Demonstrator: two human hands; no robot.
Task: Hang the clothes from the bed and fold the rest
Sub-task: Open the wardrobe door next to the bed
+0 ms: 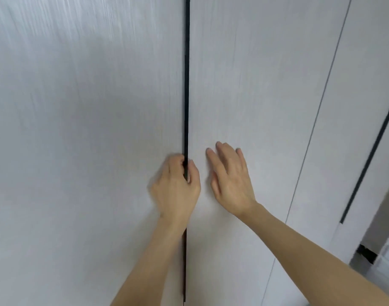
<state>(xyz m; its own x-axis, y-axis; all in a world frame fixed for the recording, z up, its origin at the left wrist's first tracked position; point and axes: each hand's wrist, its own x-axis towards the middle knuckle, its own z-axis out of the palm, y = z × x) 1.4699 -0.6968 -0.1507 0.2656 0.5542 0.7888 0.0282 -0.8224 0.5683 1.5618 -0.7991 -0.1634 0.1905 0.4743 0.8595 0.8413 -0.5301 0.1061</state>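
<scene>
While the left hand (176, 184) curls its fingers into the black handle strip (186, 85) between two pale wardrobe doors (90, 129), the right hand (230, 180), at its three o'clock, rests spread flat on the right door (244, 85).

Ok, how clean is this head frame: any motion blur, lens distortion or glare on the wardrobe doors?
Head view: streaky motion blur on the pale wood-grain wardrobe doors, strongest upper left; left hand smeared at the black vertical gap, right hand sharper; door seams at right lean from wide-angle distortion; lighting soft and even, no glare.
</scene>
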